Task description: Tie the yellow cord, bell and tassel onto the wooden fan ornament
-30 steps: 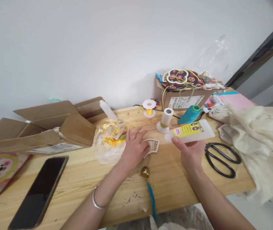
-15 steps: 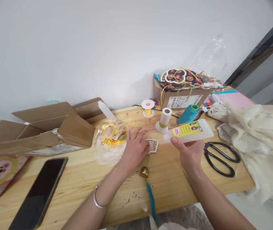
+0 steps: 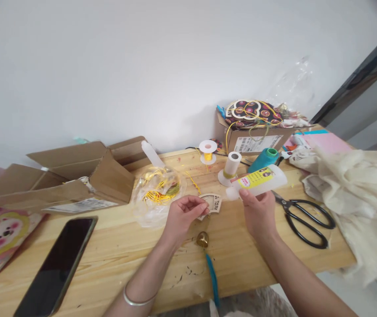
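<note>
My right hand [image 3: 260,213] is wrapped round a translucent glue bottle [image 3: 279,178] with a yellow label, tilted with its narrow end to the left. My left hand [image 3: 186,215] is closed in a pinch over the left part of a pale fan-shaped openwork piece [image 3: 215,203]; whatever lies between its fingertips is hidden or too small to make out. A yellow cord [image 3: 193,181] runs from the top of this piece. Below it, on the table, lie a brass-coloured bell [image 3: 202,239] and a teal tassel [image 3: 212,277].
A clear bag of yellow cords [image 3: 160,193] lies left of my hands, beside an open cardboard box [image 3: 112,178]. A phone [image 3: 56,264] rests front left. Thread spools [image 3: 233,164] stand behind the bottle. Black-handled scissors [image 3: 307,220] and cream cloth [image 3: 350,189] are at right.
My left hand has gone from spread fingers to a pinch at the fan-shaped piece, uncovering the yellow cord. My right hand still holds the glue bottle, now tilted slightly more. The whole view has shifted a little.
</note>
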`<state>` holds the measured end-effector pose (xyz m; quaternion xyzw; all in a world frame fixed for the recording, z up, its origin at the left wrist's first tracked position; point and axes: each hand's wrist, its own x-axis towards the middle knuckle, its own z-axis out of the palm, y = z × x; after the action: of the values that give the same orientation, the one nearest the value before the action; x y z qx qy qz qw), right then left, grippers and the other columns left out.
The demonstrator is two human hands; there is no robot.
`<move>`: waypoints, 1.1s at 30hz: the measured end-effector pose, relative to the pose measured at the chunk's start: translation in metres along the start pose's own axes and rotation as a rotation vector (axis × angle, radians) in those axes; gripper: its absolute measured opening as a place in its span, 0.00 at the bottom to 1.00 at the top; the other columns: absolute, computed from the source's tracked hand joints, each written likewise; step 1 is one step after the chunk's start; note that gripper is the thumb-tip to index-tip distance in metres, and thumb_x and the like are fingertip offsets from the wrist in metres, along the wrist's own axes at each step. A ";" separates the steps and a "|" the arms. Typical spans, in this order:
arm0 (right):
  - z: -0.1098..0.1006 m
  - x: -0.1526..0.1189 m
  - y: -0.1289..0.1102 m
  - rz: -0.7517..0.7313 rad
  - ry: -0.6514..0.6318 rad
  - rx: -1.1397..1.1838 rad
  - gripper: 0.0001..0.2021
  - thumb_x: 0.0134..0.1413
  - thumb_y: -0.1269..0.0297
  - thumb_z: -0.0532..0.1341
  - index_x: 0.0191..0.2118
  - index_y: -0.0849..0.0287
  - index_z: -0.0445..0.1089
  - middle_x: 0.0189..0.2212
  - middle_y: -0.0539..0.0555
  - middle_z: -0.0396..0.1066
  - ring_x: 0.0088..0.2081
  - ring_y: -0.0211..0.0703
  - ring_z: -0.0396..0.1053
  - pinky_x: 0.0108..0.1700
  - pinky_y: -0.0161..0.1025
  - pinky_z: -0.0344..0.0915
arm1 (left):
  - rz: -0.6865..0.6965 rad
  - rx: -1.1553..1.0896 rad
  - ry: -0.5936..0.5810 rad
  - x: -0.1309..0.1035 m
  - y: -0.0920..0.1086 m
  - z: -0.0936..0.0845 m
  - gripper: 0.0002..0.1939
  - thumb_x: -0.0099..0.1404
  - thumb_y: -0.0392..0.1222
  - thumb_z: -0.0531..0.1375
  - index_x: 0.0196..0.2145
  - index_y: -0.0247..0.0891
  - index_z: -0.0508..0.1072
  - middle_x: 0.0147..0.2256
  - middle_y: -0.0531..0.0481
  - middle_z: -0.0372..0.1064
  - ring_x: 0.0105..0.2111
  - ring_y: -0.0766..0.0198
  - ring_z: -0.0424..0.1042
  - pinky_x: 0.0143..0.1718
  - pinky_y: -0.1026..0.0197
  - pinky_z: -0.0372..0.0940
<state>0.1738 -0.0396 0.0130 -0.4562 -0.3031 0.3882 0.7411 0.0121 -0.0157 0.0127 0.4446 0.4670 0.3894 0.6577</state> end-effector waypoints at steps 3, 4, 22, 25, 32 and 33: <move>0.004 -0.002 0.001 0.025 -0.032 -0.005 0.12 0.38 0.63 0.66 0.32 0.60 0.70 0.30 0.54 0.74 0.32 0.43 0.70 0.36 0.40 0.66 | -0.033 -0.123 -0.014 0.000 -0.005 0.000 0.10 0.45 0.39 0.66 0.26 0.33 0.72 0.23 0.50 0.73 0.23 0.68 0.71 0.28 0.67 0.66; 0.005 -0.004 0.000 0.018 -0.048 -0.015 0.12 0.38 0.63 0.66 0.33 0.60 0.70 0.31 0.54 0.74 0.32 0.43 0.70 0.35 0.40 0.66 | -0.033 -0.133 -0.014 0.000 -0.006 0.000 0.11 0.44 0.39 0.67 0.26 0.33 0.72 0.23 0.50 0.73 0.23 0.68 0.72 0.28 0.66 0.66; 0.005 -0.012 -0.001 -0.081 -0.163 -0.203 0.14 0.36 0.66 0.67 0.35 0.59 0.68 0.31 0.54 0.74 0.32 0.45 0.71 0.35 0.42 0.69 | 0.069 0.045 0.078 -0.002 -0.001 -0.002 0.10 0.42 0.37 0.67 0.26 0.35 0.72 0.24 0.50 0.74 0.25 0.64 0.73 0.26 0.66 0.68; 0.005 -0.011 -0.002 -0.090 -0.155 -0.226 0.15 0.36 0.66 0.66 0.35 0.59 0.68 0.31 0.54 0.74 0.32 0.45 0.71 0.35 0.43 0.69 | 0.077 0.058 0.088 -0.002 -0.002 -0.002 0.11 0.42 0.37 0.67 0.26 0.35 0.72 0.24 0.50 0.74 0.26 0.64 0.73 0.27 0.66 0.68; 0.009 -0.013 -0.005 -0.086 -0.107 -0.228 0.16 0.33 0.65 0.67 0.34 0.59 0.67 0.29 0.54 0.74 0.30 0.45 0.71 0.33 0.42 0.70 | 0.066 0.049 0.073 -0.001 -0.004 -0.001 0.10 0.44 0.39 0.66 0.26 0.35 0.73 0.25 0.49 0.74 0.26 0.63 0.74 0.26 0.66 0.68; 0.009 -0.013 -0.006 -0.092 -0.098 -0.226 0.16 0.33 0.65 0.67 0.34 0.59 0.67 0.28 0.53 0.74 0.30 0.45 0.71 0.32 0.42 0.69 | 0.065 0.046 0.075 -0.001 -0.005 -0.001 0.10 0.44 0.39 0.66 0.26 0.35 0.73 0.25 0.49 0.74 0.26 0.63 0.74 0.26 0.66 0.68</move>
<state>0.1613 -0.0481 0.0206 -0.5029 -0.4013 0.3392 0.6863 0.0109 -0.0178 0.0085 0.4594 0.4854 0.4160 0.6166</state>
